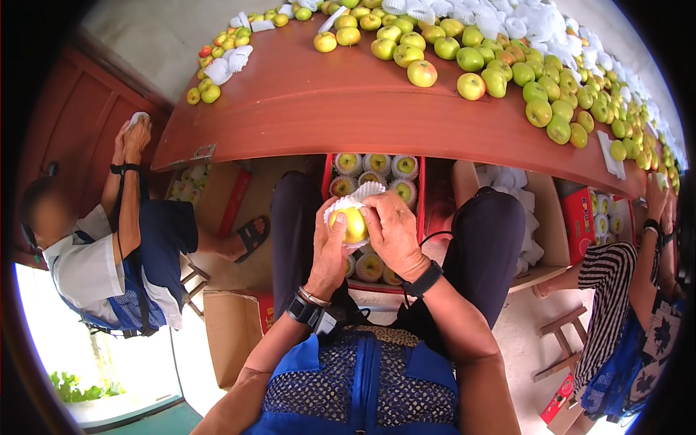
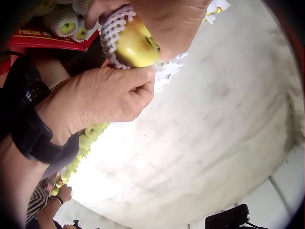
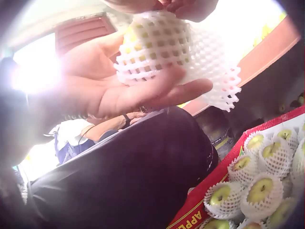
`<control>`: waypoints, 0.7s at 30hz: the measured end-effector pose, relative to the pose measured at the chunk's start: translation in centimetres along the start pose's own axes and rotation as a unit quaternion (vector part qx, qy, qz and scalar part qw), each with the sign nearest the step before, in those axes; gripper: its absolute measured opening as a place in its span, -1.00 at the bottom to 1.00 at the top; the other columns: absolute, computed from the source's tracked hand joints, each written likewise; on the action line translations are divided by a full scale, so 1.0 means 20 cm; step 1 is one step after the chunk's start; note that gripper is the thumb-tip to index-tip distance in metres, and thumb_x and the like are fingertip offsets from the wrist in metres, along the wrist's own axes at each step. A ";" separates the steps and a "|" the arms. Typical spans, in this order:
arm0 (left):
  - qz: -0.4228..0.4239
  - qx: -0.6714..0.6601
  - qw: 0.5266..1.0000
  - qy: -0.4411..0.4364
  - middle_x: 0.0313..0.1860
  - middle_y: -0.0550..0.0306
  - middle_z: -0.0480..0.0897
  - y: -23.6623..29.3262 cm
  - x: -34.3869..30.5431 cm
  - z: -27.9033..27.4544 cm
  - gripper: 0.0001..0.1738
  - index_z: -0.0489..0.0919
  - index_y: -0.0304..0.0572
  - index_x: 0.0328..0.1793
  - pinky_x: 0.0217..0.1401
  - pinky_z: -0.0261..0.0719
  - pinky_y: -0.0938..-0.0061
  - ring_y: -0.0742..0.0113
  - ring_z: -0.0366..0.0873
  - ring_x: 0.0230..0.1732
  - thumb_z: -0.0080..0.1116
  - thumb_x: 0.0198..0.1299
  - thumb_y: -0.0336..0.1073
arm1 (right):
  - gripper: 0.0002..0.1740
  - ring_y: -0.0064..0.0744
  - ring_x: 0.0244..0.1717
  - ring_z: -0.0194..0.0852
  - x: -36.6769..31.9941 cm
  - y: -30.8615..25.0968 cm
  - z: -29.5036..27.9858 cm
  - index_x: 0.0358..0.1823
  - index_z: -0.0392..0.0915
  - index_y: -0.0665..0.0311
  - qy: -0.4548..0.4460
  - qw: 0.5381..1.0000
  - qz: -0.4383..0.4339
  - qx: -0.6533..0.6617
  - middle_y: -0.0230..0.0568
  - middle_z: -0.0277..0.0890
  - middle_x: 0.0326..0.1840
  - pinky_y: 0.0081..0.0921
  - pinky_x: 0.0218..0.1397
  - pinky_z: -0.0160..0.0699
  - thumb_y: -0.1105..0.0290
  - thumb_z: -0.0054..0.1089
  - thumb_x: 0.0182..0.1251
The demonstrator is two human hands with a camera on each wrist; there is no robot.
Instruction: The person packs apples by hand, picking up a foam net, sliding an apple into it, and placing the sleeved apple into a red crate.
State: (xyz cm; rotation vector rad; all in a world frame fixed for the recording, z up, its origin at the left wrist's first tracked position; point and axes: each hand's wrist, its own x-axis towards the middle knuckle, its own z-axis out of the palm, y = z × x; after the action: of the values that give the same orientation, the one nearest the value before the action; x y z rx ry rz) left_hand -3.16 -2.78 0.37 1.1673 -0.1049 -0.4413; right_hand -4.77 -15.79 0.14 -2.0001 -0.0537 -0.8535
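Note:
Over the lap, a yellow-green apple (image 1: 351,225) sits partly inside a white foam net sleeve (image 1: 370,191). My left hand (image 1: 328,250) holds the apple from the left, thumb across its front. In the right wrist view the fingers of that left hand (image 3: 143,93) lie under the netted apple. My right hand (image 1: 397,235) pinches the net's edge, its thumb against the apple. In the left wrist view the right hand's bent fingers are at the net right beside the apple (image 2: 138,45), whose stem hollow is bare.
A red box (image 1: 328,170) of netted apples stands between the knees. Many loose apples (image 1: 471,85) and white foam nets (image 1: 533,22) cover the far side of the brown table (image 1: 290,101). A cardboard box (image 1: 554,225) of nets stands right. One person (image 1: 109,246) sits left, another (image 1: 623,304) right.

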 end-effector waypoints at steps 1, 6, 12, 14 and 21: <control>-0.008 -0.025 1.000 0.014 0.24 0.05 0.33 0.00 0.00 0.00 -0.53 0.18 -0.15 0.33 0.22 0.44 0.23 0.20 0.36 0.23 -0.16 0.38 -0.13 | -0.90 -0.01 -0.33 0.45 0.01 -0.01 0.00 -0.31 0.42 0.29 -0.005 1.000 -0.009 -0.006 -0.05 0.43 -0.40 -0.19 -0.25 0.44 0.49 0.13 0.16; -0.042 -0.042 0.998 0.006 0.14 0.05 0.41 0.01 0.01 0.00 -0.59 0.26 -0.19 0.24 0.15 0.47 0.32 0.25 0.42 0.15 -0.13 0.37 -0.14 | -0.89 -0.02 -0.34 0.46 0.00 -0.02 -0.03 -0.30 0.42 0.29 -0.025 1.000 -0.013 -0.007 -0.05 0.43 -0.40 -0.23 -0.27 0.46 0.51 0.15 0.14; 0.098 0.182 0.976 0.065 0.00 0.10 0.44 -0.06 0.02 -0.02 -0.60 0.27 -0.21 0.18 0.01 0.49 0.49 0.42 0.42 -0.02 0.02 0.30 -0.21 | -0.90 -0.02 -0.30 0.48 -0.03 -0.03 -0.01 -0.31 0.45 0.30 -0.030 0.997 0.052 0.041 -0.06 0.45 -0.40 -0.25 -0.27 0.47 0.48 0.13 0.15; 0.095 0.171 0.978 0.072 -0.01 0.11 0.44 -0.06 0.03 -0.01 -0.60 0.28 -0.20 0.17 0.01 0.49 0.50 0.41 0.43 -0.03 0.03 0.30 -0.21 | -0.89 -0.02 -0.29 0.48 -0.02 -0.02 -0.01 -0.30 0.45 0.30 -0.038 0.997 0.043 0.043 -0.07 0.45 -0.38 -0.25 -0.26 0.48 0.48 0.14 0.15; -0.055 -0.152 0.984 0.068 0.05 0.09 0.51 -0.03 0.06 -0.08 -0.61 0.33 -0.13 0.20 0.09 0.52 0.30 0.21 0.50 0.08 -0.07 0.34 -0.13 | -0.61 -0.16 -0.18 0.49 0.04 -0.05 -0.06 -0.12 0.44 0.28 -0.047 0.997 0.021 0.057 -0.11 0.47 -0.22 -0.33 -0.16 0.50 0.41 0.36 0.00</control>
State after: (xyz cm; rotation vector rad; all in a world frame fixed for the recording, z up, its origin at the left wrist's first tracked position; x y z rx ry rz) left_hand -1.73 -2.15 -1.00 0.9007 0.1425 -0.4571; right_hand -5.21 -16.35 1.64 -1.9268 -0.1112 -0.7146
